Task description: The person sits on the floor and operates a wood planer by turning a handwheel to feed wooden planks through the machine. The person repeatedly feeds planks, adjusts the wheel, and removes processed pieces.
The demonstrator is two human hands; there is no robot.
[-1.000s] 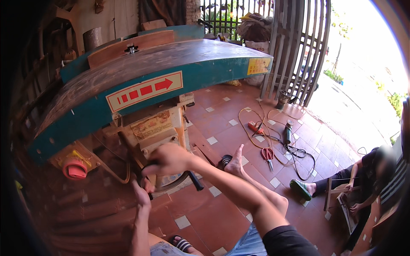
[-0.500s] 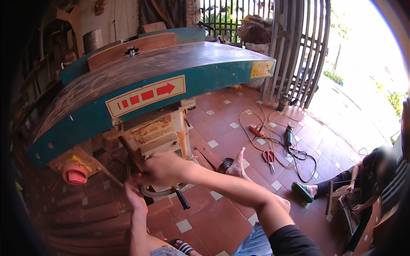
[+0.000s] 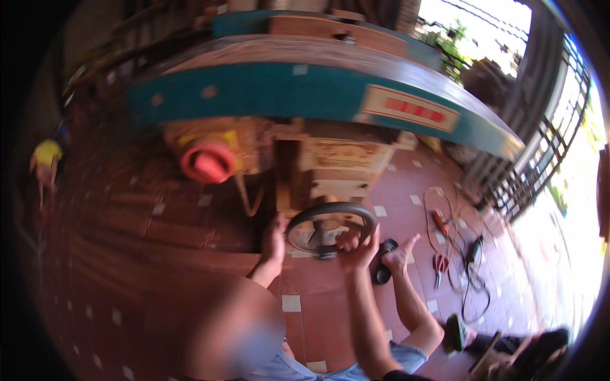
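A black handwheel [image 3: 330, 207] stands out from the front of a large woodworking machine with a green-edged table [image 3: 254, 92]. Fingers of my right hand [image 3: 359, 249] curl around the lower right of its rim. To the left of the wheel, close to the machine's pale base [image 3: 346, 171], is my left hand [image 3: 274, 240]. Its fingers are smeared and partly in shadow, so what they touch does not show. A red round socket [image 3: 207, 160] sits under the table's left part.
Right of my foot [image 3: 399, 254] lie red-handled scissors [image 3: 440, 267], a red power tool [image 3: 440, 220], a dark angle grinder [image 3: 473, 251] and tangled cords. Another person [image 3: 540, 349] sits at the lower right with wood pieces. A blurred brown and grey-blue shape [image 3: 222, 330] covers the lower left.
My view has swung left, shifting the machine rightward in the picture. My right hand has gone from the bar-like piece left of the wheel to the rim. My left hand is now beside the base.
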